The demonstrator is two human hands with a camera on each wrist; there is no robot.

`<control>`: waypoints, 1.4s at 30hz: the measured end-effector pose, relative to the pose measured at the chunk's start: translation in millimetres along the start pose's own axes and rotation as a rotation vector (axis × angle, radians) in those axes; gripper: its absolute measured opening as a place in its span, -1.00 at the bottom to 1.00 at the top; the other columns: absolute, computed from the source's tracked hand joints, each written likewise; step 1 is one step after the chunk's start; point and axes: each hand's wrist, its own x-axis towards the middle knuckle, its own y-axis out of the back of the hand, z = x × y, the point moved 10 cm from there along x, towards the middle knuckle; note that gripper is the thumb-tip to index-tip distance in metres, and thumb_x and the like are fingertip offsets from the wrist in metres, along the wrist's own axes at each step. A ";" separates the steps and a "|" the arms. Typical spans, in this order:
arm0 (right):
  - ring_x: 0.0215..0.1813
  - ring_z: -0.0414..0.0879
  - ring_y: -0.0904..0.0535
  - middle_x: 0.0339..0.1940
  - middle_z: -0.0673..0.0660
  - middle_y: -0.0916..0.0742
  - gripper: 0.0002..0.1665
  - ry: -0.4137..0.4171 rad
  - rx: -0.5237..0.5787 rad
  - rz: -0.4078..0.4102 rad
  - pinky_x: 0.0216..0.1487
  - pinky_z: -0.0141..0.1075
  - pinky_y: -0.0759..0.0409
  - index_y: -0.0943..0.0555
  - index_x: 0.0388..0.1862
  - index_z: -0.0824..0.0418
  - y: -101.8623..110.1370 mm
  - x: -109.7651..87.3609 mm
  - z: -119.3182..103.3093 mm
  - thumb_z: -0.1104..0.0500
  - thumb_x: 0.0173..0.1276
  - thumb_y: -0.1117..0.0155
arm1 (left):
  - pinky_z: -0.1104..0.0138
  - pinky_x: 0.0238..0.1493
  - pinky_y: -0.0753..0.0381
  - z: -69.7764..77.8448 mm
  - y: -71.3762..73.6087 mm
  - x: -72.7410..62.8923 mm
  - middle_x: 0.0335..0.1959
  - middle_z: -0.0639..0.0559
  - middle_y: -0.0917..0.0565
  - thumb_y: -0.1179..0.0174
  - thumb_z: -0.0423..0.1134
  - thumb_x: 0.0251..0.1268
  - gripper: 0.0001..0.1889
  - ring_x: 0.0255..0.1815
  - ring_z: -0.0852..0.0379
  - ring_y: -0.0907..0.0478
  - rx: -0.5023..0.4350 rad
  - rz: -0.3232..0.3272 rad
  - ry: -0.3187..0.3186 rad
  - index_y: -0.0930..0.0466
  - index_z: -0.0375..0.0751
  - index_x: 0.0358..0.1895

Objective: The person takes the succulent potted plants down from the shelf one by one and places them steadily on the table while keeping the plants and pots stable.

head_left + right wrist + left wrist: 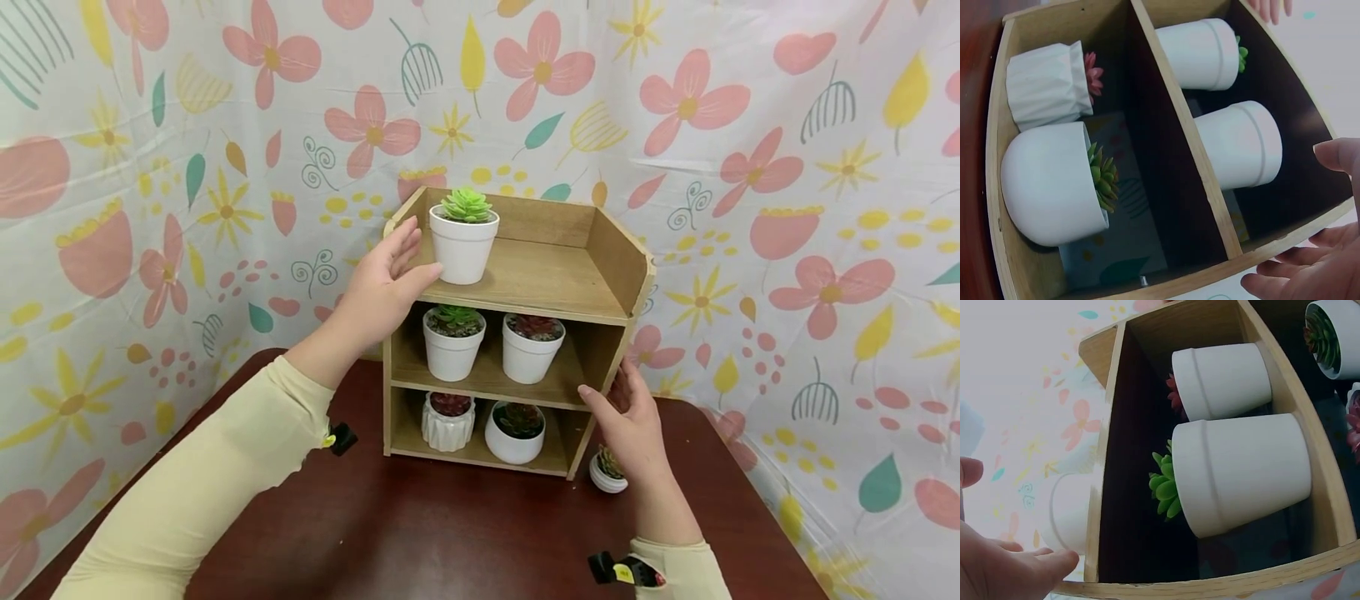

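A three-tier wooden shelf (543, 271) stands on the table. On its top, at the left, sits a white pot with a light green succulent (461, 250). My left hand (375, 292) is beside that pot, fingers extended and thumb tip right at its wall. At the shelf's right side, my right hand (633, 421) has its fingers along the outer panel and its thumb in front of the side edge. In the right wrist view, the right hand's fingers (1300, 265) look loosely spread, with nothing pinched between them and the thumb.
The middle tier holds a green-plant pot (452, 354) and a red-plant pot (531, 358). Below stand a ribbed white pot (447, 427) and a rounded white pot (513, 446). A small potted succulent (607, 479) rests on the dark table (420, 533), right of the shelf. Flowered cloth (750, 275) hangs behind.
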 end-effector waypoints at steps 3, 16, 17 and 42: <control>0.64 0.10 -0.27 0.66 0.15 -0.32 -0.04 0.007 0.004 0.006 0.26 -0.68 -0.39 -0.02 0.72 -0.03 -0.9 -0.4 0.2 0.12 0.51 -0.31 | 0.09 0.67 -0.12 0.8 -3.3 5.8 0.71 -0.04 -0.04 -0.16 -0.01 0.48 -0.11 0.73 0.01 0.00 -0.013 -0.018 0.036 0.16 -0.04 0.71; 0.66 0.07 -0.23 0.69 0.08 -0.26 0.01 -0.017 -0.012 -0.021 0.25 -0.70 -0.38 0.05 0.73 -0.05 -3.4 -2.5 3.6 0.06 0.52 -0.31 | 0.15 0.68 -0.07 -7.2 -11.7 37.4 0.74 -0.03 0.09 -0.27 0.09 0.38 0.10 0.74 0.01 0.08 0.053 -0.049 0.215 0.38 0.04 0.71; 0.67 0.06 -0.22 0.69 0.07 -0.24 0.02 -0.024 -0.017 -0.024 0.28 -0.67 -0.38 0.08 0.74 -0.06 -3.7 -2.9 4.5 0.05 0.52 -0.30 | 0.15 0.67 -0.09 -8.8 -12.4 38.9 0.73 -0.01 0.07 -0.29 0.11 0.35 0.12 0.74 0.02 0.07 0.063 -0.051 0.228 0.37 0.06 0.71; 0.67 0.05 -0.20 0.69 0.11 -0.24 0.04 -0.013 -0.010 -0.029 0.55 -0.15 -0.34 0.10 0.74 -0.09 -5.9 -3.2 3.8 0.09 0.51 -0.32 | 0.18 0.46 -0.41 -24.4 -22.6 73.4 0.45 -0.06 -0.37 -0.53 -0.05 0.12 0.11 0.39 0.04 -0.41 0.007 0.059 0.303 0.07 -0.10 0.61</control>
